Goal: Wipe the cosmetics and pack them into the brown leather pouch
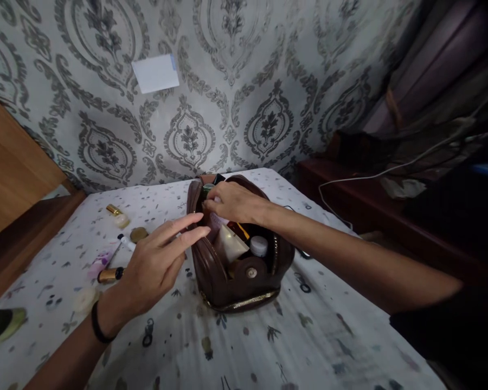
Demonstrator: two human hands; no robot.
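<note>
Crowding bag (215,279) nr R hand (230,199), grip unclear: tube (232,246), jar (259,246). L hand (156,262) spread.

On my remote feed I look from the wearer's head, forward and down: the printed cloth (236,355) spreads across the lower part, the brown bag (238,291) sits near, just below centre, and the patterned wall (230,97) fills the top.

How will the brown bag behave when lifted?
The brown bag would probably flex, its sides being softly curved. Well filled, it may feel heavy. The pale tube might spill on tipping, since the top is open.
</note>
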